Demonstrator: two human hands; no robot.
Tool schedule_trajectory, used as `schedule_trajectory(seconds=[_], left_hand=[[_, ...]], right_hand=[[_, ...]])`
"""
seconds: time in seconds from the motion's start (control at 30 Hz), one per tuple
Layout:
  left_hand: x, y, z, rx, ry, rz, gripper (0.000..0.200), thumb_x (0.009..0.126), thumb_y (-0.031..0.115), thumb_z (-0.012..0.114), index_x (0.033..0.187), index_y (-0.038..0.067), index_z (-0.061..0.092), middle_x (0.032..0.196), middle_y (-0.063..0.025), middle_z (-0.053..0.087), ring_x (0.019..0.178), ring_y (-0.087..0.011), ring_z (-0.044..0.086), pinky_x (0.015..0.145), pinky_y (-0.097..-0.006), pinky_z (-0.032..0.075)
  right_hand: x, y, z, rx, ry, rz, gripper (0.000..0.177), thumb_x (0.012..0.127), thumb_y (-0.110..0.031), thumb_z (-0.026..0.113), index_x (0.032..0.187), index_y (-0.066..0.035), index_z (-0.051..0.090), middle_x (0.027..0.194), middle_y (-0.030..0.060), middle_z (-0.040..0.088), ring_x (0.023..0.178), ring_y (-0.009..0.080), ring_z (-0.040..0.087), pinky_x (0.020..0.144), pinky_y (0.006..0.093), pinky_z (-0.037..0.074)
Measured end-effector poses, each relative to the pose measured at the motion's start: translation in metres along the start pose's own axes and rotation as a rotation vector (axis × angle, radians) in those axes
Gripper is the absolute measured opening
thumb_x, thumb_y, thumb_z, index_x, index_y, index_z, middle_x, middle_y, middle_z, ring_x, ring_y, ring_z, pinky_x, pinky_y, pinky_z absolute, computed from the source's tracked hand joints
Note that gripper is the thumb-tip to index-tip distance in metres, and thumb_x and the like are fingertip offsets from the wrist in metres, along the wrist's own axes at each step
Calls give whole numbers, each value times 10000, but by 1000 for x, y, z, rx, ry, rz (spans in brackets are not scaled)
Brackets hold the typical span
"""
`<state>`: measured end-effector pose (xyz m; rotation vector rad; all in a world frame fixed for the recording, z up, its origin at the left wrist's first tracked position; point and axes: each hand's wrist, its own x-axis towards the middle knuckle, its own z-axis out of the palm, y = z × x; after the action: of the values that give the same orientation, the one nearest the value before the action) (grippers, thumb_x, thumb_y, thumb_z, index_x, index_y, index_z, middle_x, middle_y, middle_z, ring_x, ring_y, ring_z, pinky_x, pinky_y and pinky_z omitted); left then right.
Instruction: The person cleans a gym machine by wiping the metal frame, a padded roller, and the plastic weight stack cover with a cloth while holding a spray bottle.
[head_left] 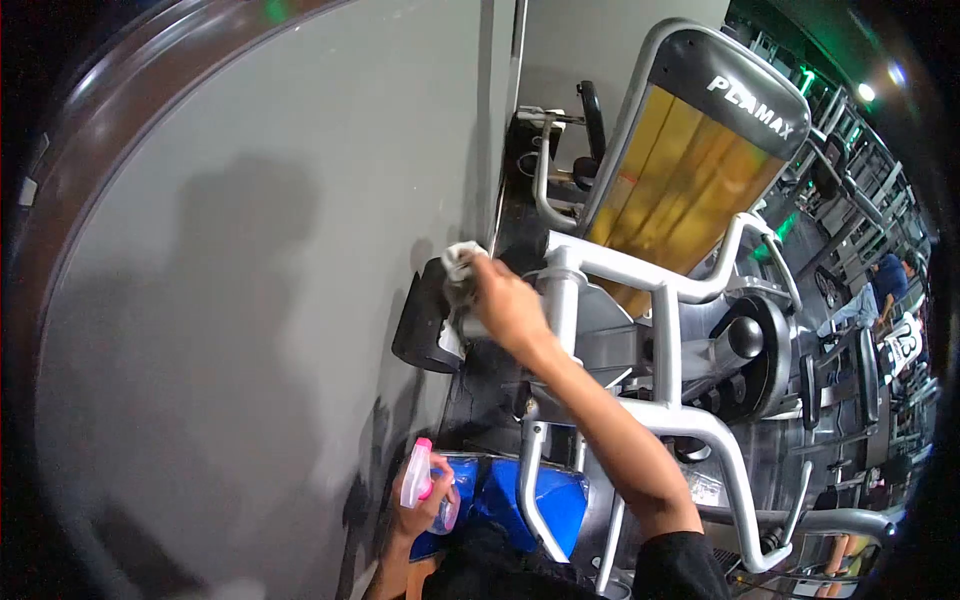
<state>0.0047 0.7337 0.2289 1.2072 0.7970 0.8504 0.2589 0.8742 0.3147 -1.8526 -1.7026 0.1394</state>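
The right hand (505, 300) is closed around a crumpled white cloth (460, 262), pressing it on the end of a bar of the silver Plamax weight machine (660, 290), just beside a black pad (420, 320) near the grey wall (250, 300). The left hand (432, 508), low and close to the body, grips a small spray bottle (416, 482) with a pink trigger head. Its body looks clear, but its fill level cannot be made out. A blue seat (540, 495) lies just beside that hand. The machine's yellow-tinted shield (680, 170) encloses the weight stack. Other people (885, 285) are far off to the right.
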Motion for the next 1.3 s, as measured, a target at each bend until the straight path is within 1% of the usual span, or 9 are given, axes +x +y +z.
schedule_trajectory(seconds=[0.03,0.07,0.2,0.4,0.47,0.67,0.87,1.0,1.3], left_hand=[[2,1,1,0,9,13,188,851,-7,596,1020,14,514,775,-55,572,593,-129,606,539,-262,492],[0,2,2,-1,21,20,193,853,-9,595,1025,15,511,784,-55,573,594,-132,605,537,-262,491],[-2,3,4,24,25,26,203,853,-9,596,1034,13,507,799,-63,574,607,-136,606,544,-262,490],[0,0,6,-56,-1,-21,223,858,-13,593,1061,-2,501,826,-78,587,633,-138,606,566,-266,493],[1,3,10,-73,-63,-52,237,862,-26,590,1080,-7,499,843,-86,593,636,-138,606,565,-268,494],[2,-9,13,-42,-119,-52,222,854,-44,597,1061,-10,526,885,-77,600,641,-111,599,561,-243,483],[16,-1,12,-55,-227,-92,204,859,-25,599,1048,4,527,888,-66,593,640,-104,589,549,-237,475],[33,11,20,-3,-249,-41,236,863,-7,601,1080,7,510,863,-61,595,602,-109,596,515,-241,479],[26,18,35,78,-331,38,241,854,-8,615,1077,13,524,862,-55,602,599,-101,599,518,-241,491]], right_hand=[[2,-9,7,-102,-260,81,408,834,-49,490,1236,-115,470,1132,209,587,1000,376,618,825,455,520],[-5,16,62,-457,-40,-216,426,859,-94,491,1284,-118,463,1281,231,521,1094,345,594,859,407,518],[-28,-20,57,-626,0,-150,412,838,-134,524,1249,-122,502,1237,212,557,1147,309,563,883,390,505],[-68,-12,3,373,-362,13,285,829,-39,515,1112,-53,549,1026,195,633,960,338,631,819,386,496],[-70,-6,-19,816,-288,53,320,888,-67,493,1205,-44,526,1044,119,624,1027,200,561,892,293,437],[-124,3,-120,1763,270,680,588,914,-483,453,1331,-68,436,1317,115,488,1144,253,536,955,442,448],[-155,17,-119,750,368,220,538,795,-36,608,1308,-28,446,1215,160,560,1166,262,524,1004,407,415],[-159,-3,-74,-156,57,-98,610,667,2,653,1246,-165,560,1369,113,472,1275,324,431,1042,452,374],[-175,6,-67,-113,77,-104,575,657,-15,651,1203,-184,586,1297,67,540,1225,282,488,1032,427,391]])
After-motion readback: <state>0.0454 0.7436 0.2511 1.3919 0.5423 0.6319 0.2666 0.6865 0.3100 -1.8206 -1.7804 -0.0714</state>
